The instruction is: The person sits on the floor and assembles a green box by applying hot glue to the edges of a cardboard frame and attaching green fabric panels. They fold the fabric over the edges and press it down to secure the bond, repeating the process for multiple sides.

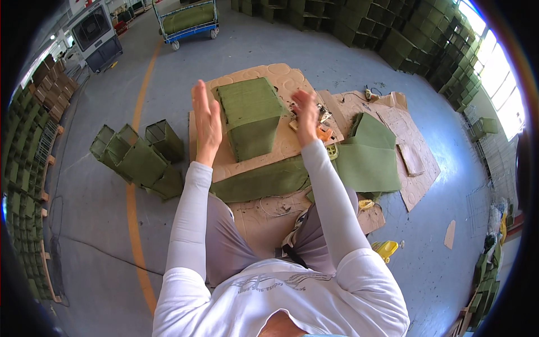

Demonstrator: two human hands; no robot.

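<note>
A green felt-like box form (251, 119) with a tapered front lies on a cardboard sheet (259, 73) before me. My left hand (208, 123) is raised at the box's left side, fingers stretched up and nothing in it. Across from it, my right hand (306, 117) is held up beyond the box's right side, also empty, with its fingers extended. Both palms face inward; whether either touches the box I cannot tell. Close to my right hand lies an orange object (324, 133) of unclear kind, among small metallic pieces. Under the cardboard's front edge is more green material (261, 180).
Green felt-like sheets (368, 163) lie to the right on cardboard. Several open green box forms (143, 157) stand at left. A blue trolley (188, 28) carries green material at the back. A yellow object (386, 250) lies right of my knee; a cable (106, 255) crosses the floor.
</note>
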